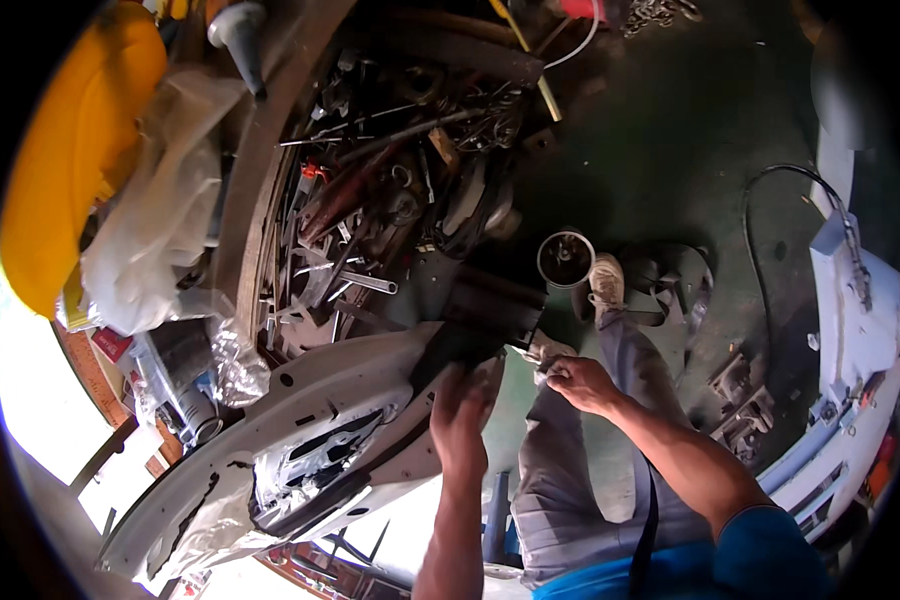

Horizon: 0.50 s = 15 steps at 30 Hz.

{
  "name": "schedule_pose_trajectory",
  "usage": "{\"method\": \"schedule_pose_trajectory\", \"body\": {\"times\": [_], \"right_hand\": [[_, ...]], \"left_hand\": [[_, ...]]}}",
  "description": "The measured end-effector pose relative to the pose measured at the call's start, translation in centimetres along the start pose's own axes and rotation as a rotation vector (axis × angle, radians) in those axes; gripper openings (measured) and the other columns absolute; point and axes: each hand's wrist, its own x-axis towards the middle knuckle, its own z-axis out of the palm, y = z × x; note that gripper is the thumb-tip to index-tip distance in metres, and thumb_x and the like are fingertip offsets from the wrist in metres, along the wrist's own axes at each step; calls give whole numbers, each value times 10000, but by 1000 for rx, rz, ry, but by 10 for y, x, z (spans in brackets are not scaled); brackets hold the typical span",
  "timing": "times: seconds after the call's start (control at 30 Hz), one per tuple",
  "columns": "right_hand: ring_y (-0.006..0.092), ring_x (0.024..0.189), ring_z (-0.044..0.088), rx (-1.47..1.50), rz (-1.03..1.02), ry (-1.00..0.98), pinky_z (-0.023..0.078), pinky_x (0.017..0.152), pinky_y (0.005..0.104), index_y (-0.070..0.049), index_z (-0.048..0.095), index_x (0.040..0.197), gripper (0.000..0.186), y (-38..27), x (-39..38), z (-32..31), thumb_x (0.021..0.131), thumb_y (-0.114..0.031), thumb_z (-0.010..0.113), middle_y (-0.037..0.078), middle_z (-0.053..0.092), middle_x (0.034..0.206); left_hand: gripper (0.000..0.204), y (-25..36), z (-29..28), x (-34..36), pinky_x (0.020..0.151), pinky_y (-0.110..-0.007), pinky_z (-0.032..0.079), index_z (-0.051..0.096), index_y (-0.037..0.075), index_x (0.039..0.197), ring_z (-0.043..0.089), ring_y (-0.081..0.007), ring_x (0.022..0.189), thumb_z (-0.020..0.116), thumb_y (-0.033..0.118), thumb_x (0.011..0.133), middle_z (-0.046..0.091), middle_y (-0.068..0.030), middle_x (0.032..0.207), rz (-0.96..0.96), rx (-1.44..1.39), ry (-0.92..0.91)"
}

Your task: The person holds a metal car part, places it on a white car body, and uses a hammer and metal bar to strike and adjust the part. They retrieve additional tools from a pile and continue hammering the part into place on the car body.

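Note:
A white vehicle door, its inner side exposed with torn plastic film on it, lies to my left. My left hand is over its near right end, beside a dark part. Motion smears those fingers, so I cannot make out whether they grip the door or only pass over it. Right of the door, above my leg, my right hand has its fingers closed in a pinch. Something small and pale shows at the fingertips, too small to name.
Wrenches and other metal tools crowd a bench beyond the door. A round can with dark contents stands by my shoe. Clear plastic sheeting hangs at left. A black hose crosses the floor towards a pale blue panel.

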Motion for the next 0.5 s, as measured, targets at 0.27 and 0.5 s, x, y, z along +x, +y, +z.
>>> {"method": "schedule_pose_trajectory", "body": {"times": [0.27,0.5], "right_hand": [[339,806,707,-259,-150,-110,575,710,463,-85,664,1004,276,16,133,-26,926,-350,661,140,701,864],[336,960,687,-476,-416,-36,557,804,461,-59,677,1078,265,25,260,-69,909,-263,670,123,689,1014]], "left_hand": [[326,-144,-251,385,667,-337,517,668,86,1229,671,-181,814,644,221,933,697,-75,962,254,915,126],[422,-99,-249,490,874,-469,526,661,-49,1241,693,-405,996,583,195,906,706,-284,1091,386,955,404]]}}
